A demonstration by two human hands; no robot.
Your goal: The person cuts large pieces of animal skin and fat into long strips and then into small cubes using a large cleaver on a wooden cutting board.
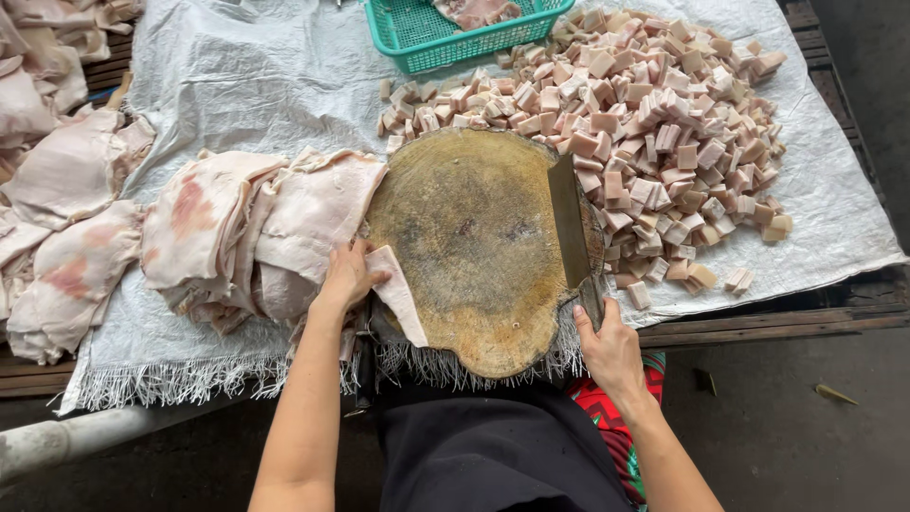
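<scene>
My left hand (349,275) grips a pale strip of pork fat (398,294) at the left rim of a round wooden chopping block (474,246). The strip hangs partly over the block's edge. My right hand (607,351) is closed around the handle of a broad cleaver (569,223), whose blade rests flat-edged on the block's right side. A big heap of cut fat cubes (654,133) lies beyond and to the right of the block.
Stacked slabs of pork skin and fat (246,228) lie left of the block on a white woven sheet (256,76), with more slabs (57,190) at the far left. A green plastic basket (427,33) stands at the back. The table's wooden edge (758,327) runs along the right.
</scene>
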